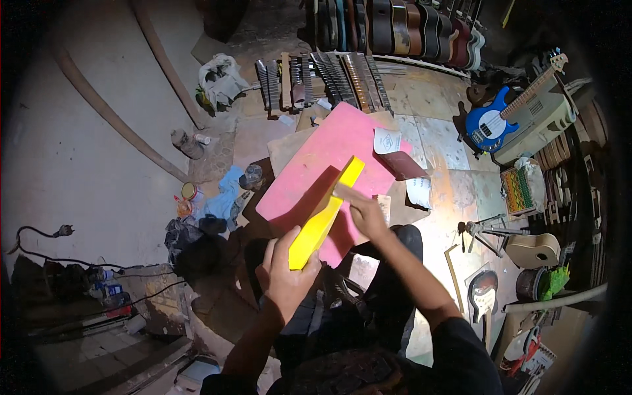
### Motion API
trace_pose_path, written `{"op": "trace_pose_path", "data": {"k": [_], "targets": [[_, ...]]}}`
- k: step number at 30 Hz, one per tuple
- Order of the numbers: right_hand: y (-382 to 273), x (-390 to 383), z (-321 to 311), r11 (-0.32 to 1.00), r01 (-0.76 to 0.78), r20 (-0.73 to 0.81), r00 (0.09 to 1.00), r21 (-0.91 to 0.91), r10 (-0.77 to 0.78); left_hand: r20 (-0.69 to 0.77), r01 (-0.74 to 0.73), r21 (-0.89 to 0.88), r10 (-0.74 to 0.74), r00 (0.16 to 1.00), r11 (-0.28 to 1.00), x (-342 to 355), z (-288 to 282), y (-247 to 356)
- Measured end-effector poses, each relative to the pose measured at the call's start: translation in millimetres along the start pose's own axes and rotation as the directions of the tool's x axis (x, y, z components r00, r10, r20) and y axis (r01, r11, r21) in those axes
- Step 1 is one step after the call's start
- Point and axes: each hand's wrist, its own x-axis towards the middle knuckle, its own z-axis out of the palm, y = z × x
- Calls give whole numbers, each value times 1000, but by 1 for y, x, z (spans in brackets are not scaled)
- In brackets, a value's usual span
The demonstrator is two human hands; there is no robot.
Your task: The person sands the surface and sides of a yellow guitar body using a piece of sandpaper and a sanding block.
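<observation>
My left hand (284, 271) is closed around the near end of a long yellow slab (315, 238), tilted up and away over the pink board. The slab has smooth edges and an inward curve on its left side; it may be a guitar body seen edge-on. My right hand (366, 216) is closed on a small flat brownish-grey piece, perhaps folded sandpaper (349, 193), which lies against the slab's upper part. Beneath is the pink board (296, 181), in front of my knees. Printed paper sheets (388, 141) and a dark reddish-brown sheet (403, 165) lie at its right edge.
Guitar necks (329, 79) lie in rows beyond the board, with guitar bodies (415, 29) standing in a rack behind. A blue bass guitar (490, 125) leans at the right. Left of the board are a light-blue cloth (224, 194), a tin (191, 191) and black plastic (187, 237).
</observation>
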Motion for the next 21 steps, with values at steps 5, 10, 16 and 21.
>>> {"op": "trace_pose_path", "data": {"k": [5,10,16,21], "targets": [[12,10,17,889,-458,61,888,19,456,41,19,33,-21,999,999,9,-4,0],[18,10,4,909,-416,84,907,17,413,76,64,96,-71,995,993,16,-9,2],[-29,20,2,908,-392,85,920,148,383,182,140,318,-205,962,938,37,-16,-1],[38,35,-31,858,-510,-122,857,-63,500,204,7,119,-31,979,993,55,-22,7]]}}
